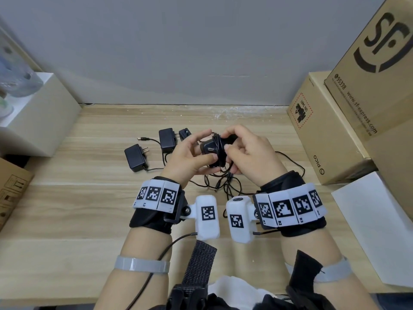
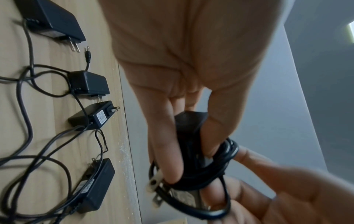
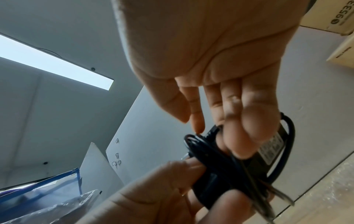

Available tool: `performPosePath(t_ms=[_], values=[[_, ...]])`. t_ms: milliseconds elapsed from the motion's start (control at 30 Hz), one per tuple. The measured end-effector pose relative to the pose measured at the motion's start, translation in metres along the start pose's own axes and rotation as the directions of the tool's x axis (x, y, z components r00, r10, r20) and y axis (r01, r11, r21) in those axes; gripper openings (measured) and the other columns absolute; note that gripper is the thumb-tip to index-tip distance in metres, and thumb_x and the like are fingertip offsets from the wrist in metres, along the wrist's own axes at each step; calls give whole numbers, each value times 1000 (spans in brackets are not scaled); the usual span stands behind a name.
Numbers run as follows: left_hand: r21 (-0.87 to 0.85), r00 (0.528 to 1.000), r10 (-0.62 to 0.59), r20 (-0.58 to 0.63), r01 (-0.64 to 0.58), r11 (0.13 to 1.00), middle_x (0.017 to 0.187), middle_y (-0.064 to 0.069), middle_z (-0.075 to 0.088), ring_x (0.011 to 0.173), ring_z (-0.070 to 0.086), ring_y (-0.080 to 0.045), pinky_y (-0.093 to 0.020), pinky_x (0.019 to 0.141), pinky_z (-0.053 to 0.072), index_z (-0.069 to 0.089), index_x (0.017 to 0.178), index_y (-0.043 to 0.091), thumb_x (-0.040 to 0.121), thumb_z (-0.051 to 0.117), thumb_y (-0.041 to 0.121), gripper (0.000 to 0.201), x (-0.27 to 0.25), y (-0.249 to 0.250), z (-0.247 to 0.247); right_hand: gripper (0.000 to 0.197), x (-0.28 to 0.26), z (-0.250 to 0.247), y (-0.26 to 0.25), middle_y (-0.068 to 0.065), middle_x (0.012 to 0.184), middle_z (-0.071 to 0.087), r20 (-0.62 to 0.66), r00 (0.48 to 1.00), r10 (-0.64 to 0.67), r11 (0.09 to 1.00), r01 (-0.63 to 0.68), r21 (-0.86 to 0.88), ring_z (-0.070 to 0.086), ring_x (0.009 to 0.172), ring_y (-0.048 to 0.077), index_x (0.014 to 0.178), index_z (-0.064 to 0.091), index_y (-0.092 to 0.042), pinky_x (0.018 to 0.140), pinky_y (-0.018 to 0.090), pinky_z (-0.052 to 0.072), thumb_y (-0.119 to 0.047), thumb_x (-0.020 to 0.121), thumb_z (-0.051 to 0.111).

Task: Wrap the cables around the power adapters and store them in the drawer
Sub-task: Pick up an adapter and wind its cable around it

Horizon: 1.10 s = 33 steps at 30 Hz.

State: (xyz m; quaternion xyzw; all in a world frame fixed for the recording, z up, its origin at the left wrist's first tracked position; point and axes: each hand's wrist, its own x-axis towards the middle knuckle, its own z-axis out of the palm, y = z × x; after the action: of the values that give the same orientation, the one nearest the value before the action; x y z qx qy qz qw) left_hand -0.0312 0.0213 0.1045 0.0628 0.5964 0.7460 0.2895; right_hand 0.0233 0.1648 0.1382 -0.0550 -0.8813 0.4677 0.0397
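Observation:
I hold a black power adapter point(image 1: 206, 147) above the wooden table point(image 1: 89, 209), between both hands. My left hand point(image 1: 202, 145) grips its body, thumb under and fingers over, with the metal prongs point(image 2: 153, 181) sticking out by the fingertips. Several turns of its black cable point(image 1: 220, 151) circle the adapter. My right hand point(image 1: 226, 142) pinches that cable against the adapter point(image 3: 268, 148). The unwound cable point(image 1: 225, 182) hangs to the table below. Three more adapters point(image 1: 135, 157) point(image 1: 167, 139) point(image 1: 185, 133) lie to the left with loose cords.
Cardboard boxes point(image 1: 324, 130) point(image 1: 380, 74) stand stacked at the right, with a white box point(image 1: 375, 220) in front of them. A white block point(image 1: 42, 108) and another carton point(image 1: 11, 191) sit at the left. A grey wall closes the back.

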Motion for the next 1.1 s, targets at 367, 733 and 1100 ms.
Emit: performPosePath(t_ms=[367,733,1100], values=[[111,1000,18,-24,-16,994,84,-3,63,72,64,-10,-38,69,59,49,100,18,79,59,-15,41,1,-8,-4,26,4,10,5,-13,68,51,164,985,-54,967,92,-238,62,54,15,116,54,-24,57,24,53,-18,91,52],[180,995,-87,43,78,981,78,-4,68,71,67,-12,-33,64,59,54,101,14,79,58,-16,37,-2,-16,-6,24,3,10,13,3,82,65,128,991,-41,862,100,-497,61,79,31,112,39,-20,69,37,48,-35,94,41],[220,981,-113,159,76,973,72,3,72,66,68,-10,-28,60,59,55,99,17,81,56,-15,36,-9,-13,-9,17,3,7,15,-5,77,57,-45,997,-59,953,42,-301,57,82,30,103,47,-15,73,38,44,-27,91,50]])
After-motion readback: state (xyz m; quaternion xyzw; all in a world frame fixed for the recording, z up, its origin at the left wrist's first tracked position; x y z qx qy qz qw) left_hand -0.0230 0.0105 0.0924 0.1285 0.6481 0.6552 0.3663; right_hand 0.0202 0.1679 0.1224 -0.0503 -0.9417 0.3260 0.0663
